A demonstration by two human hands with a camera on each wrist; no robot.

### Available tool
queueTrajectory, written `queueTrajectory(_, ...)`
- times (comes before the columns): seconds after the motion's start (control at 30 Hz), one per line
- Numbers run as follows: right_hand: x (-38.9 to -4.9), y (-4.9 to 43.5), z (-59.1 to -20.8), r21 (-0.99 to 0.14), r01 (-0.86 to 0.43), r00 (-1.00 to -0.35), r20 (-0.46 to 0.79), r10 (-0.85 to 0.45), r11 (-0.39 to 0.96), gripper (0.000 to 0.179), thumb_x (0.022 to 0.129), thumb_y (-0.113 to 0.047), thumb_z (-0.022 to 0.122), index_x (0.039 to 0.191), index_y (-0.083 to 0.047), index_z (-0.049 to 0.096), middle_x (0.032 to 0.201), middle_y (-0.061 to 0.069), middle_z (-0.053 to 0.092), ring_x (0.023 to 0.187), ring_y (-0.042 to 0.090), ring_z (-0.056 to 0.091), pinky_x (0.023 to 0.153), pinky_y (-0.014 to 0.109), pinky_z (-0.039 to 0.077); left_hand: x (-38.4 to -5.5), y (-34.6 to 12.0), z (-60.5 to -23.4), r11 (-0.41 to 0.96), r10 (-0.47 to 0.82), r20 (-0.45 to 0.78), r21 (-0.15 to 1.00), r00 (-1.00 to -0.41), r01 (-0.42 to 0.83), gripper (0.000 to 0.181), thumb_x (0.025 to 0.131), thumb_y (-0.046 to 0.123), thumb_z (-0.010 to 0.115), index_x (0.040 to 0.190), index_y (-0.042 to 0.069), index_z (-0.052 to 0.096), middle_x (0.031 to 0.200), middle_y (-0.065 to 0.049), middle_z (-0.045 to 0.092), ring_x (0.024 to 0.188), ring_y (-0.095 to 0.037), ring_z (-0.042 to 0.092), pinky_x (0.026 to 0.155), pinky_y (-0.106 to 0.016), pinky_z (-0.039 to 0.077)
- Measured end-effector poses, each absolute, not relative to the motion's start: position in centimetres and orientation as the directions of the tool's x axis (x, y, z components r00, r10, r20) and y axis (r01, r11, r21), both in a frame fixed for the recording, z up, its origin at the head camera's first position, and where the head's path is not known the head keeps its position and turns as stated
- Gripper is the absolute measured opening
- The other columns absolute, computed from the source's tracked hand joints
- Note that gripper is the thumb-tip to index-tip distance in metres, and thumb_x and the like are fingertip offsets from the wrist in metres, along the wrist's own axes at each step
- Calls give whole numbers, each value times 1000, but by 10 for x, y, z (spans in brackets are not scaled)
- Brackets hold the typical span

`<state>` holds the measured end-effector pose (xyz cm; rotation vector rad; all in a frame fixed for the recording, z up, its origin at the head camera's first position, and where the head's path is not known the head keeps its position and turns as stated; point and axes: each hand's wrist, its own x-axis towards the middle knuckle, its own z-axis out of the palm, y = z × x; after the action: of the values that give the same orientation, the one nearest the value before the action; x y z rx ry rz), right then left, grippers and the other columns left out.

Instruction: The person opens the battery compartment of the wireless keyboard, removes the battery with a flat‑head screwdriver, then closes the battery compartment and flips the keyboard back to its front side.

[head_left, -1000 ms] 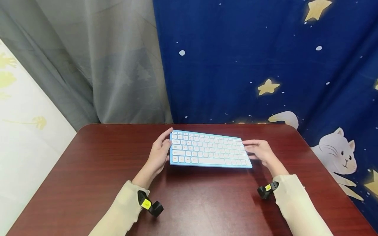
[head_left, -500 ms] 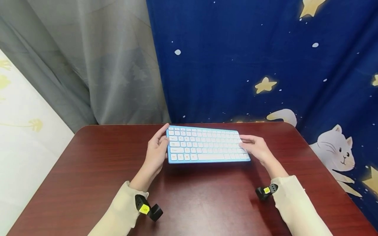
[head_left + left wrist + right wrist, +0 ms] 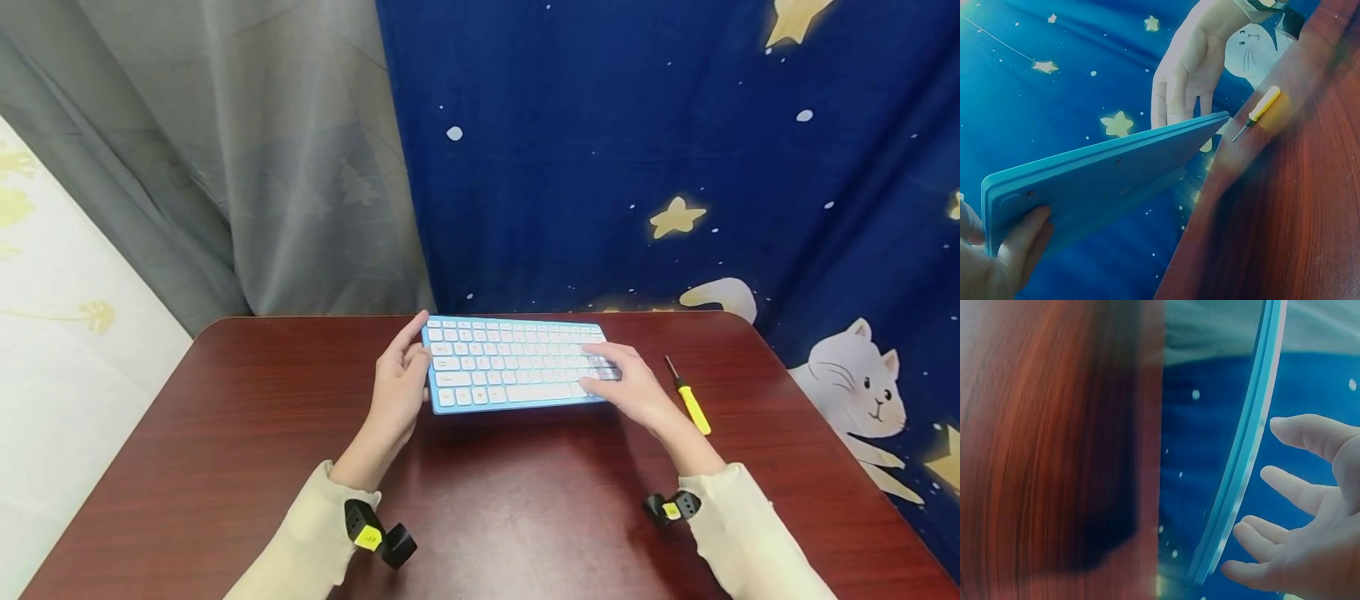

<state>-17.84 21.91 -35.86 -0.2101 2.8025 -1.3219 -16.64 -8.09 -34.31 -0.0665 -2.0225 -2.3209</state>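
Note:
A light blue keyboard with white keys is held up over the table, its keys facing the head camera. My left hand grips its left end, thumb at the key side and fingers behind. In the left wrist view the blue underside of the keyboard shows, with fingers pressed against it. My right hand is spread before the right-hand keys. From the right wrist, the right hand's straight, parted fingers point at the keyboard's key face, fingertips close to it. A yellow-handled screwdriver lies beside the right forearm.
The dark red wooden table extends under both arms. Behind it hang a grey curtain and a blue star-patterned curtain. A strapped black device sits on each wrist.
My right hand has let go of the keyboard's right end and moved left over the keys, its fingers spreading. The screwdriver has come into view. My left hand keeps its grip.

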Motion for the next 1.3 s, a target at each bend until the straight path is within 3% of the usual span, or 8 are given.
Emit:
queueTrajectory(0.5, -157, 179, -353, -781, -312, -942, 180, -283, 541, 38, 79, -15, 71, 116, -8, 63, 118, 10, 56, 112, 26, 46, 94, 48, 35, -168, -77, -345, -157, -41, 60, 985, -997, 66, 52, 93, 0, 35, 140, 21, 36, 114, -16, 58, 75, -17, 61, 50, -26, 49)
queueTrajectory(0.87, -150, 163, -363, -749, -388, -921, 307, -238, 537, 34, 72, -7, 77, 104, -12, 69, 108, 3, 57, 106, 20, 49, 90, 43, 39, -165, -72, -339, -187, -67, 32, 981, -997, 44, 52, 94, 1, 34, 142, 20, 32, 113, -17, 58, 81, -19, 63, 57, -31, 53)
queueTrajectory(1.3, -157, 156, -370, -555, -471, -861, 457, -222, 685, 38, 61, -5, 83, 92, -16, 63, 90, -1, 52, 84, 15, 48, 73, 32, 41, -162, -61, -331, -224, -68, -33, 975, -997, -17, 55, 93, -2, 32, 143, 19, 30, 111, -21, 54, 84, -22, 62, 60, -35, 53)
